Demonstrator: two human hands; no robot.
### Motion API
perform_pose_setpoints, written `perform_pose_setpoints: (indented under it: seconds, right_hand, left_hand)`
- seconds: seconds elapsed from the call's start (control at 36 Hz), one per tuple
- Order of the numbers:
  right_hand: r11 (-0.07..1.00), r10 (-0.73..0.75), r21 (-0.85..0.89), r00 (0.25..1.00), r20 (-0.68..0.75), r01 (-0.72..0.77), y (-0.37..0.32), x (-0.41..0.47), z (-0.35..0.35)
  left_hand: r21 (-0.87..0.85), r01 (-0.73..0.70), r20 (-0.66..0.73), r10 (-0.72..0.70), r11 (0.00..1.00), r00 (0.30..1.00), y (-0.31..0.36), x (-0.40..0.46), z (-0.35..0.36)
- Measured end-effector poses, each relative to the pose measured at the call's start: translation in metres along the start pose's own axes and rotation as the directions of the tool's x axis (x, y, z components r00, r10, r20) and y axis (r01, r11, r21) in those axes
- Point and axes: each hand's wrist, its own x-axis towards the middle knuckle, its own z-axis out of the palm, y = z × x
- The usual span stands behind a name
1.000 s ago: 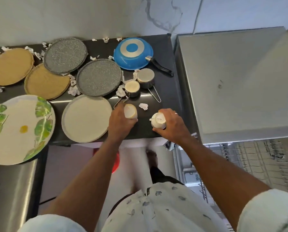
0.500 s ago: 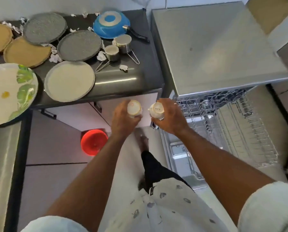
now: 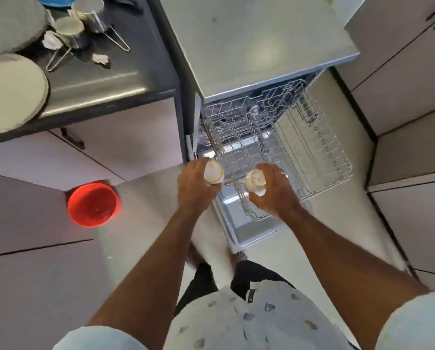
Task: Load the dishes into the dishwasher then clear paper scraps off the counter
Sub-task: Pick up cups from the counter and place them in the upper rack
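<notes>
My left hand [image 3: 195,188] grips a small cream cup [image 3: 213,172], held bottom up. My right hand [image 3: 274,194] grips a second small white cup [image 3: 255,183], its printed base facing me. Both cups hang above the front edge of the pulled-out wire rack [image 3: 287,147] of the open dishwasher [image 3: 249,46]. On the dark counter [image 3: 97,79] at the upper left lie two steel measuring cups [image 3: 85,24], a cream plate [image 3: 6,92], a grey plate [image 3: 9,21] and paper scraps [image 3: 100,58].
A red bucket [image 3: 92,204] stands on the floor to the left below the counter. Cabinet fronts [image 3: 401,84] close off the right side of the dishwasher. The open dishwasher door [image 3: 246,223] lies low in front of my legs.
Both hands lifted the two cups off the counter and carried them right and down over the dishwasher rack. My view turned from the counter toward the dishwasher.
</notes>
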Motion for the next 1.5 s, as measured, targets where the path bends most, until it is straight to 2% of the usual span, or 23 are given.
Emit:
perform_pose_setpoints:
  seconds: [0.11,0.28,0.42,0.56,0.67,0.81,0.92,1.0,1.31,1.5]
  right_hand:
    - [0.994,0.108,-0.001,0.993,-0.036,-0.108,0.030,-0.015,-0.001]
    - [0.992,0.124,0.001,0.990,-0.063,-0.124,0.070,-0.023,-0.003]
    - [0.992,0.124,0.042,0.991,-0.040,-0.122,0.102,-0.014,-0.006]
    - [0.989,0.092,0.113,0.995,0.041,-0.096,0.141,0.006,-0.005]
    - [0.989,0.020,0.139,0.986,0.164,-0.043,0.176,0.020,0.004]
    - [0.983,-0.099,0.178,0.957,0.273,0.051,0.221,0.042,0.019]
    - [0.974,-0.177,0.193,0.924,0.339,0.116,0.247,0.056,0.031]
    - [0.965,-0.227,0.206,0.905,0.360,0.160,0.258,0.067,0.042]
    - [0.938,-0.326,0.244,0.867,0.378,0.246,0.266,0.087,0.086]
    - [0.952,-0.285,0.225,0.868,0.407,0.207,0.246,0.108,0.105]
  left_hand:
    - [0.009,-0.027,0.033,0.026,1.000,0.999,0.007,-0.005,0.027]
    - [-0.058,-0.013,0.091,0.018,0.998,0.996,0.016,-0.013,0.075]
    - [-0.037,0.048,0.135,-0.042,0.998,0.990,0.030,-0.015,0.115]
    - [-0.003,0.152,0.148,-0.150,0.988,0.978,0.054,-0.012,0.154]
    - [0.114,0.237,0.078,-0.247,0.965,0.966,0.063,-0.016,0.196]
    - [0.360,0.244,0.035,-0.275,0.900,0.961,0.056,-0.015,0.251]
    - [0.585,0.261,-0.002,-0.320,0.768,0.947,0.048,-0.021,0.281]
    - [0.682,0.224,0.015,-0.318,0.697,0.948,0.041,-0.018,0.294]
    - [0.798,0.072,0.162,-0.329,0.598,0.930,0.027,-0.001,0.315]
    - [0.797,0.063,0.211,-0.375,0.601,0.903,0.024,-0.001,0.316]
